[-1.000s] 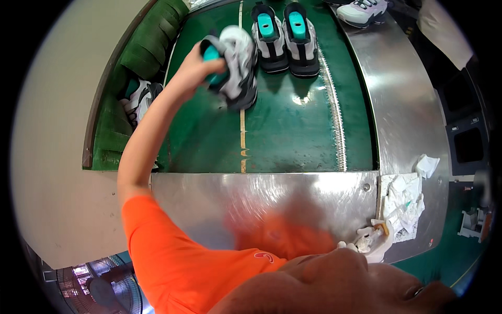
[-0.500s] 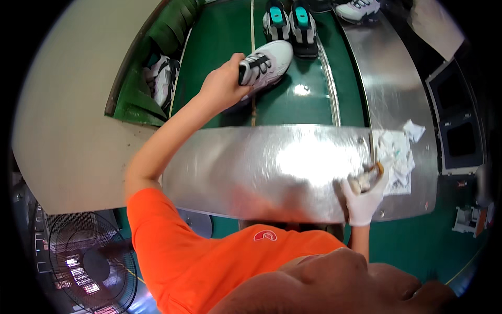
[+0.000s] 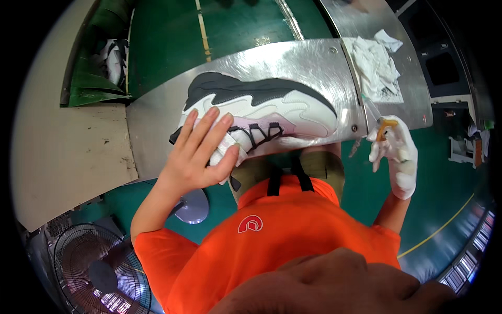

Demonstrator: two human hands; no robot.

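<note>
A white sneaker [image 3: 308,112] with a black sole, black laces and pale pink panels lies on its side on the metal ledge [image 3: 157,112]. Its toe points right and its sole faces away from me. My bare left hand [image 3: 196,157] grips it near the collar, fingers spread over the upper and thumb at the tongue. To the right of the toe, at the ledge's near edge, my white-gloved right hand [image 3: 401,159] is closed round a small tool with an amber-brown curved part [image 3: 386,125]. A thin, clear part sticks out from it; its exact kind is unclear.
Crumpled white cloths or tissues [image 3: 374,65] lie on the metal at the right. Beyond the ledge runs a green conveyor belt [image 3: 240,26]. Another sneaker [image 3: 115,63] sits behind green flaps [image 3: 86,86] at far left. A floor fan [image 3: 102,275] stands at lower left.
My left hand has brought the sneaker from the belt onto the ledge and turned it on its side. My right hand has lifted off the metal with the tool. The view has shifted.
</note>
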